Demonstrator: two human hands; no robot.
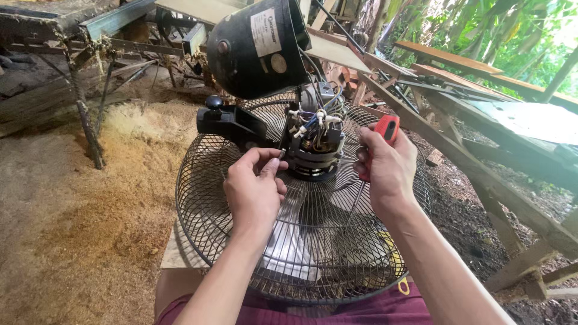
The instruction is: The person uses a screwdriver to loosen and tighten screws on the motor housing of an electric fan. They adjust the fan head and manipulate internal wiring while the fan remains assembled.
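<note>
Nearest, a round dark wire fan guard (241, 241) lies face-down across the person's lap, its pale blades showing through the mesh. Above it the left hand (254, 189) has thumb and forefinger pressed together on a small metal piece, too small to make out, right at the edge of the exposed fan motor with its copper windings and bundled white and blue wires (314, 141). The right hand (388, 168) is closed around a red-handled screwdriver (386, 129), just beside the motor's other side. A black neck bracket with a round knob (226, 120) juts from the motor toward the left. Behind stands the detached black domed motor cover (256, 51). Beyond, sawdust (90, 198) covers the ground, with rough wooden planks (481, 174) to the right.
</note>
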